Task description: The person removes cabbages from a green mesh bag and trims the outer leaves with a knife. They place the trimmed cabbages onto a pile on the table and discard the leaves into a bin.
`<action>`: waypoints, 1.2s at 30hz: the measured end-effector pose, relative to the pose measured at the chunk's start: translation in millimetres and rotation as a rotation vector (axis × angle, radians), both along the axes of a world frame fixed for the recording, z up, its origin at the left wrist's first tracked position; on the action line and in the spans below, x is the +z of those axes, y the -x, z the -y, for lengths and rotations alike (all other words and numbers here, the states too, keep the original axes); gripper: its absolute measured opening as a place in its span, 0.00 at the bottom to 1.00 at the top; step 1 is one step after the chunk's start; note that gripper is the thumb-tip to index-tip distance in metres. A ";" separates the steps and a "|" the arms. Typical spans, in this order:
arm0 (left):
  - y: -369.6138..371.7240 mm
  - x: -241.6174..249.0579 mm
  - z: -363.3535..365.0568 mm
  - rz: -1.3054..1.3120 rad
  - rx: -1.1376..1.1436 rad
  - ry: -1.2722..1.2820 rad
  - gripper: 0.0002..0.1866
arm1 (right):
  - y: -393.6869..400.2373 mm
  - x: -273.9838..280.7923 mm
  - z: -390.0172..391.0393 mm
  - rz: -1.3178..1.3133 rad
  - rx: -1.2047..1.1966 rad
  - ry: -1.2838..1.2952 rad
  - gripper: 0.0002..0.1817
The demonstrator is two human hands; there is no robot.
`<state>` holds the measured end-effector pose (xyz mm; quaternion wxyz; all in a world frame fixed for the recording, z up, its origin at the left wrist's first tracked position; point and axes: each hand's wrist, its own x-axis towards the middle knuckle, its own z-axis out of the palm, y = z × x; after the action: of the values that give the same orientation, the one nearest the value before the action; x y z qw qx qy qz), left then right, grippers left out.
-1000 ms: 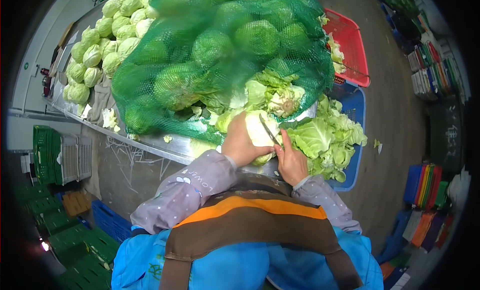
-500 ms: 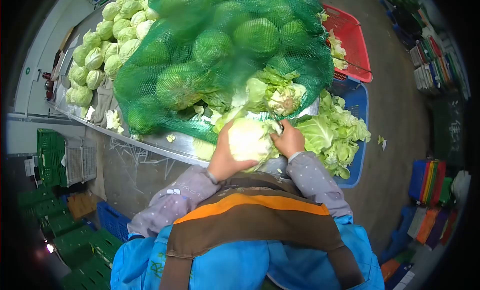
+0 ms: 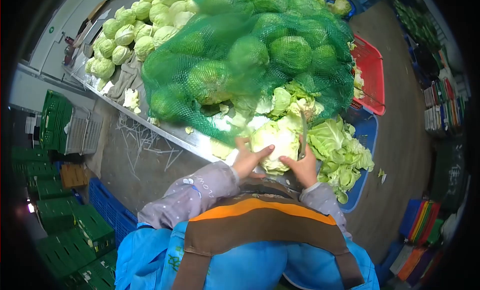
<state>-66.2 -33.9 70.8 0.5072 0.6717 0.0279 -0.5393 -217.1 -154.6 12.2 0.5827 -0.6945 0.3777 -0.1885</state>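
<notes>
A pale trimmed cabbage sits between my two hands at the front edge of the metal table. My left hand cups its left side, thumb across the front. On the other side, my right hand holds a knife with the blade pointing up and away, while its thumb touches the cabbage. Just behind is an untrimmed cabbage with its cut stem and loose leaves, at the mouth of a green mesh bag full of cabbages. The knife's handle is hidden in my fingers.
Trimmed cabbages are piled at the table's far left, near a grey cloth. Loose leaves fill a blue crate at right; a red crate stands behind it. Green crates stack at lower left.
The view has swung, so the scene sits lower and further right. My left hand has its thumb on the cabbage's front, and my right hand has turned the knife blade upward, beside the cabbage.
</notes>
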 end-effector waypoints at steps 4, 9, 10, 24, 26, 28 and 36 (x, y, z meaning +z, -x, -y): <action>-19.4 -3.9 0.4 0.980 -0.683 -0.144 0.38 | 13.1 1.5 8.9 0.252 0.078 -0.400 0.48; -37.9 -41.8 -12.7 0.989 -0.470 0.176 0.18 | 24.1 -5.7 -0.2 0.238 0.009 -0.395 0.49; -46.9 -50.3 -12.7 1.131 -0.531 0.007 0.17 | 24.4 -7.4 -1.6 0.224 -0.003 -0.359 0.49; -43.9 -5.9 35.1 1.002 -0.918 0.338 0.56 | 0.0 -15.8 54.4 0.177 0.395 0.091 0.42; -37.0 -16.3 39.9 0.694 -0.882 0.291 0.56 | 6.5 19.1 39.0 0.122 0.285 0.450 0.37; -25.6 -20.6 35.1 0.845 -0.696 0.118 0.56 | 20.7 41.1 13.8 -0.354 -0.033 0.331 0.32; -18.4 -20.0 26.8 0.883 -0.613 0.183 0.54 | 3.5 17.8 -31.0 -0.505 0.046 0.160 0.28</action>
<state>-47.8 -60.7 50.8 0.3466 0.7648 -0.4320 -0.3293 -220.6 -123.5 29.9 0.4175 -0.7718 0.4790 -0.0252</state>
